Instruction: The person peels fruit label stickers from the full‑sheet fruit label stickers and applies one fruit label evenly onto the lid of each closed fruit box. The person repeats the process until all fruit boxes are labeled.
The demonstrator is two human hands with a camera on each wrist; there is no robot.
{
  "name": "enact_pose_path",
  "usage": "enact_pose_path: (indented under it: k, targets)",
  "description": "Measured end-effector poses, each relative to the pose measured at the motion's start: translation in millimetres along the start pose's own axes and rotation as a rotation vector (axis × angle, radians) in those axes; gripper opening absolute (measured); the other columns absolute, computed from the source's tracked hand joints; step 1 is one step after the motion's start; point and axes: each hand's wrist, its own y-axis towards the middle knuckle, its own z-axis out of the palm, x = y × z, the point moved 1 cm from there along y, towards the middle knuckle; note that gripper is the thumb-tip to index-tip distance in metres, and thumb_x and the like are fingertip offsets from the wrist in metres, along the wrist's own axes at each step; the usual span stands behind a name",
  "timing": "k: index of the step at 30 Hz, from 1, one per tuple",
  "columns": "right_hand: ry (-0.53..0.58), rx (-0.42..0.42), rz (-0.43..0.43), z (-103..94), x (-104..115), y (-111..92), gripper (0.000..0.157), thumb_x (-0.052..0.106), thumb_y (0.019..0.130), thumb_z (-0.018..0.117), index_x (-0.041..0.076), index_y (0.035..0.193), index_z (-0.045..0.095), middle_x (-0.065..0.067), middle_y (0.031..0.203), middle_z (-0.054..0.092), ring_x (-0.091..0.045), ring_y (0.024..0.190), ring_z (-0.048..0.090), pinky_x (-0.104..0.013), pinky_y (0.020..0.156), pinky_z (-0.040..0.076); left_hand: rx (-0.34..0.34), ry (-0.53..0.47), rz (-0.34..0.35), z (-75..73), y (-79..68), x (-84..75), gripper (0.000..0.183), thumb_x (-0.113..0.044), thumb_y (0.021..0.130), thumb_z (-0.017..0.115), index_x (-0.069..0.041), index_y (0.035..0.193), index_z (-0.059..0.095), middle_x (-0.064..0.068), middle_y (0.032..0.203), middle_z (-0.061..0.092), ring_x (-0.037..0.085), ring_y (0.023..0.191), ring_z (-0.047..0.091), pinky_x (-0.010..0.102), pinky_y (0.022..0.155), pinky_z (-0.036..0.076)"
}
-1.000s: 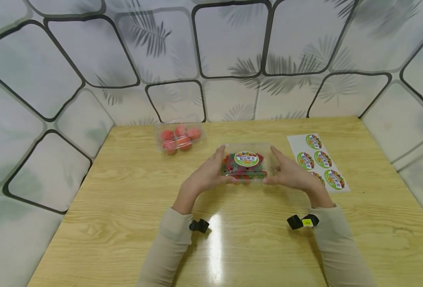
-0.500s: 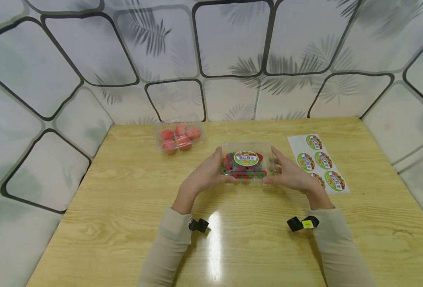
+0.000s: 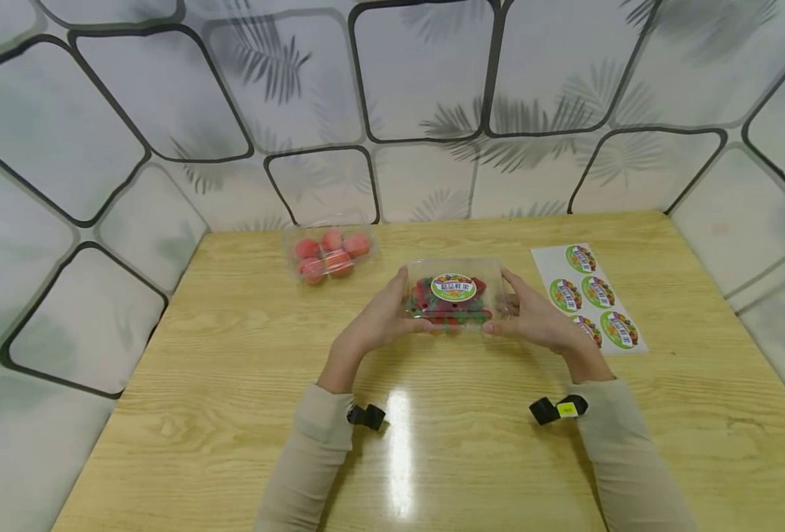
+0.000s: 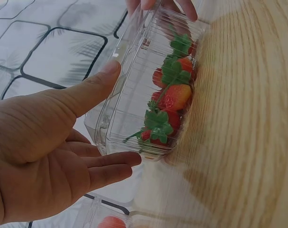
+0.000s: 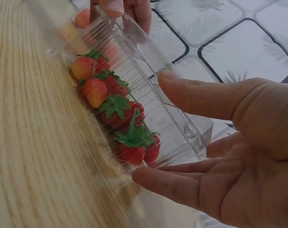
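Observation:
Between both hands is a clear plastic clamshell box [image 3: 454, 310] of strawberries [image 5: 95, 92], its lid closed and an oval fruit label [image 3: 454, 287] on top. My left hand [image 3: 381, 319] holds its left end, thumb [image 4: 98, 88] on the lid's front edge and fingers at the end wall. At the right end my right hand [image 3: 537, 316] grips in the same way, its thumb [image 5: 196, 95] on the lid rim. Both wrist views show the box's base low at the wooden table. Red fruit with green leaves shows through the ribbed front wall.
A second clear box [image 3: 291, 255] with several round pinkish-red fruits [image 3: 338, 263] stands at the back left of the table [image 3: 233, 414]. Right of the hands lies a white sheet [image 3: 552, 260] of oval fruit stickers [image 3: 598, 292]. A patterned wall [image 3: 426, 74] rises behind the table.
Both hands keep the strawberry box between them with almost no movement. The head view has shifted slightly.

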Motion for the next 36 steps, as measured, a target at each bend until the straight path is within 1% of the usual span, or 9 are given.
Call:
enact_pose_path:
  k: [4, 6, 9, 14, 19, 21, 26, 31, 36]
  targets:
    - [0.038, 0.000, 0.003, -0.3, -3.4, 2.4, 0.111, 0.023, 0.090, 0.076, 0.019, 0.159, -0.011, -0.039, 0.156, 0.012, -0.055, 0.143, 0.019, -0.063, 0.105, 0.036, -0.009, -0.039, 0.037, 0.7, 0.9, 1.3, 0.109, -0.021, 0.085, 0.079, -0.003, 0.158, 0.001, 0.019, 0.155, 0.035, 0.031, 0.147, 0.027, 0.045, 0.117, 0.027]
    - [0.055, 0.001, 0.002, -0.2, -5.0, 3.3, 0.111, 0.023, 0.089, 0.076, 0.021, 0.159, -0.010, -0.040, 0.155, 0.013, -0.056, 0.142, 0.018, -0.063, 0.105, 0.036, -0.014, -0.046, 0.040, 1.0, 1.3, 1.7, 0.108, -0.019, 0.085, 0.079, -0.003, 0.158, 0.002, 0.019, 0.155, 0.035, 0.031, 0.147, 0.028, 0.046, 0.117, 0.027]
    - [0.078, 0.000, -0.001, -0.5, -7.6, 4.7, 0.111, 0.024, 0.089, 0.076, 0.023, 0.160, -0.009, -0.040, 0.154, 0.016, -0.056, 0.142, 0.019, -0.063, 0.105, 0.037, -0.019, -0.030, 0.019, 1.2, 1.8, 1.8, 0.109, -0.021, 0.085, 0.079, -0.003, 0.158, 0.001, 0.019, 0.157, 0.032, 0.030, 0.148, 0.026, 0.045, 0.118, 0.027]
    - [0.093, -0.006, -0.006, -1.6, -10.1, 7.2, 0.110, 0.024, 0.089, 0.076, 0.025, 0.160, -0.007, -0.039, 0.153, 0.021, -0.055, 0.142, 0.020, -0.063, 0.105, 0.037, -0.017, 0.005, -0.030, 0.8, 2.5, 1.2, 0.115, -0.027, 0.086, 0.079, -0.003, 0.157, -0.007, 0.021, 0.163, 0.017, 0.029, 0.150, 0.016, 0.044, 0.119, 0.022]
    - [0.091, -0.008, 0.007, -2.6, -11.7, 9.9, 0.111, 0.028, 0.087, 0.078, 0.032, 0.159, -0.007, -0.037, 0.153, 0.024, -0.053, 0.144, 0.017, -0.064, 0.106, 0.035, -0.025, 0.014, -0.052, -0.1, 4.8, 1.6, 0.114, -0.025, 0.086, 0.079, -0.002, 0.157, -0.007, 0.022, 0.162, 0.016, 0.030, 0.150, 0.016, 0.043, 0.120, 0.021]
    - [0.079, -0.009, 0.007, -3.2, -11.7, 10.2, 0.112, 0.029, 0.087, 0.078, 0.032, 0.159, -0.008, -0.037, 0.153, 0.024, -0.055, 0.143, 0.017, -0.065, 0.106, 0.035, -0.031, 0.023, -0.046, -0.4, 6.4, 2.3, 0.114, -0.026, 0.085, 0.079, -0.001, 0.157, -0.005, 0.022, 0.161, 0.021, 0.030, 0.150, 0.020, 0.043, 0.119, 0.022]
    - [0.034, -0.026, 0.003, -4.6, -9.9, 10.9, 0.110, 0.030, 0.088, 0.077, 0.030, 0.159, -0.007, -0.037, 0.153, 0.022, -0.057, 0.141, 0.022, -0.066, 0.102, 0.038, -0.039, 0.034, -0.018, -1.0, 10.8, 3.5, 0.113, -0.025, 0.085, 0.079, 0.000, 0.157, -0.003, 0.024, 0.159, 0.024, 0.033, 0.148, 0.023, 0.044, 0.119, 0.024]
    - [0.029, -0.035, 0.004, -6.3, -9.3, 14.7, 0.109, 0.029, 0.088, 0.077, 0.029, 0.160, -0.005, -0.036, 0.152, 0.022, -0.055, 0.139, 0.028, -0.064, 0.101, 0.041, -0.039, 0.017, -0.017, -1.7, 12.6, 4.1, 0.111, -0.023, 0.087, 0.078, -0.002, 0.158, -0.005, 0.021, 0.164, 0.012, 0.030, 0.151, 0.015, 0.043, 0.120, 0.019]
    - [0.020, -0.039, -0.005, -8.8, -11.4, 20.7, 0.109, 0.028, 0.088, 0.077, 0.029, 0.160, -0.004, -0.035, 0.148, 0.031, -0.053, 0.136, 0.035, -0.062, 0.100, 0.043, -0.033, 0.049, -0.015, -2.3, 16.0, 4.2, 0.110, -0.024, 0.089, 0.076, -0.001, 0.157, -0.008, 0.022, 0.164, 0.005, 0.030, 0.151, 0.009, 0.042, 0.121, 0.015]
